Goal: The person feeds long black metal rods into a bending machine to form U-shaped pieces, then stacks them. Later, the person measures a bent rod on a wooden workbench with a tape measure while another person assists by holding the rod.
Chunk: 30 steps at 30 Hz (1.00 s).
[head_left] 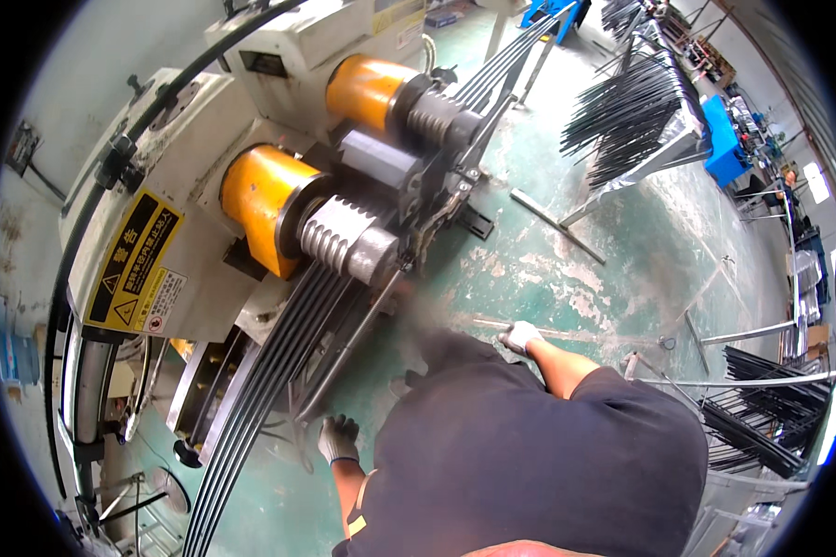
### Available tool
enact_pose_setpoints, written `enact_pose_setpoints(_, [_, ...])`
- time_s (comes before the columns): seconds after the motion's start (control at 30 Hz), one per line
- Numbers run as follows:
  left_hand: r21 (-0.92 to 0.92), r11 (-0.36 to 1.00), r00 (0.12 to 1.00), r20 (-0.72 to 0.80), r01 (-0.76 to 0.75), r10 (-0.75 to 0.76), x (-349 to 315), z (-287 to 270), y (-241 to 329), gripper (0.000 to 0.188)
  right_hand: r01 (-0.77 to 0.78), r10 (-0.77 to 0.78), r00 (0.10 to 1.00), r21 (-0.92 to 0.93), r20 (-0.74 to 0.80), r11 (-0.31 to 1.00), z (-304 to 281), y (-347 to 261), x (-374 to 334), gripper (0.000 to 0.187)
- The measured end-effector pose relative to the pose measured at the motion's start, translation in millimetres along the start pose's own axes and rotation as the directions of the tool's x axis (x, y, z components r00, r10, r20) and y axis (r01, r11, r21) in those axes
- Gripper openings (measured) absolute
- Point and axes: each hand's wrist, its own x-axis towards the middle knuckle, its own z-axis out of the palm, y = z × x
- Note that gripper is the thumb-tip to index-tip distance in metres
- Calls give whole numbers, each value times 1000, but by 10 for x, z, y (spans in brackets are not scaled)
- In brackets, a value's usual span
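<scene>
Head view: pale machine [195, 125] with orange drums [267, 200] and ribbed rollers [344, 232] fills the person's left. Dark bars [260, 399] pass the near roller and slant down along the machine's right edge, between it and the left hand. Loose metal bar [557, 226] lies on the green floor [492, 278], short of the far rack of black rods [622, 121]. Gloved hands well apart. Left hand [338, 438]: just beside the bars, fingers bent, slightly spread. Right hand [522, 337]: arm bent, reaching forward over the floor; grip cannot be told.
</scene>
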Motion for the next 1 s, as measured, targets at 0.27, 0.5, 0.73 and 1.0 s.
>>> enact_pose_setpoints(0.27, [587, 753, 897, -97, -298, 431, -275, -25, 628, 55, 15, -12, 999, -60, 43, 998, -7, 92, 322, 53])
enact_pose_setpoints(0.5, [-184, 718, 672, -561, -671, 484, -864, 1501, 1120, 50, 268, -253, 962, 171, -104, 948, -778, -514, 555, 51])
enact_pose_setpoints(0.73, [50, 445, 330, -600, -894, 729, -1381, 2398, 1369, 62, 418, -363, 908, 417, -207, 807, -1701, -1177, 119, 43])
enact_pose_setpoints(1.0, [171, 90, 23, -362, -981, 932, -2056, 4979, 1572, 77, 605, -434, 771, 749, -466, 271, -2405, -1866, -112, 41])
